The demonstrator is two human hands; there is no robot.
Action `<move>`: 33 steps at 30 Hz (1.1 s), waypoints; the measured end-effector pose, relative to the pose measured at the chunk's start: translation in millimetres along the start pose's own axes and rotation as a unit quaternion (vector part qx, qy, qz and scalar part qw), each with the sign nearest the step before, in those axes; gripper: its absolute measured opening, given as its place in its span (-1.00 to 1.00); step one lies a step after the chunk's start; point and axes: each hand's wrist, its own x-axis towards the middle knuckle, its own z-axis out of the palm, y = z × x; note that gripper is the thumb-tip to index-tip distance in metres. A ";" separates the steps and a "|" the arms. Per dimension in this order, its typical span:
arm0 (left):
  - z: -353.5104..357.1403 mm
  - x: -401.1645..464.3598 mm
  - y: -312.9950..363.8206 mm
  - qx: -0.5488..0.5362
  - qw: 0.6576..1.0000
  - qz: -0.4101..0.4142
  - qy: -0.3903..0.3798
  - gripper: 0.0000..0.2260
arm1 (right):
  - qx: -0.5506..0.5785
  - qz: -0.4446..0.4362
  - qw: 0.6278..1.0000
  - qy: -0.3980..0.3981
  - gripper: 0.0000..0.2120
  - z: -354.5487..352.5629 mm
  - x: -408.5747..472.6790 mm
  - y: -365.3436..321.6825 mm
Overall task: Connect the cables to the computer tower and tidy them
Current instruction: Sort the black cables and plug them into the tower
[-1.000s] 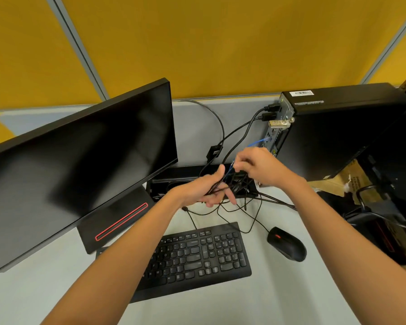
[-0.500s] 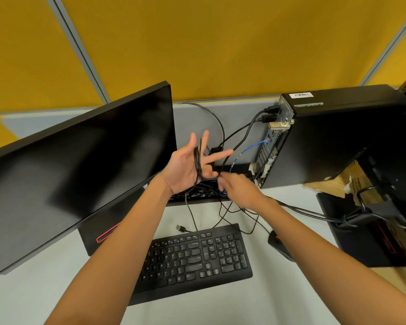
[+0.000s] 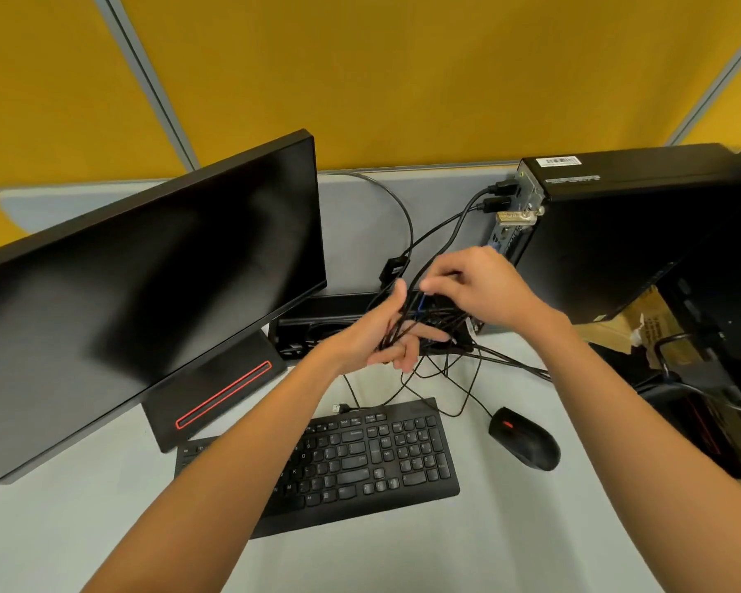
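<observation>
The black computer tower [image 3: 642, 233] stands at the right, its rear ports facing left with several black cables plugged in. A tangle of thin black cables [image 3: 435, 323] hangs between my hands in front of the tower. My left hand [image 3: 373, 340] holds loops of this cable, which pass between its thumb and fingers. My right hand [image 3: 475, 288] is just above and to the right, pinching the strands with curled fingers. A loose USB plug [image 3: 339, 407] lies on the desk by the keyboard's top edge.
A black monitor [image 3: 146, 293] fills the left side, and a black keyboard [image 3: 360, 464] lies in front of me. A black mouse [image 3: 525, 442] sits to its right. Behind the hands lies a black cable tray [image 3: 317, 318]. Yellow partition panels back the grey desk [image 3: 82, 528].
My left hand came down from a raised, spread-palm pose and closed around the cable loops. My right hand rose from below the bundle to above it, near the tower's ports.
</observation>
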 end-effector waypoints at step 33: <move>-99.6 -59.9 -5.8 -0.344 0.878 0.168 0.289 -0.70 | -0.088 0.377 0.921 0.030 -0.59 -6.9 -69.2 127.4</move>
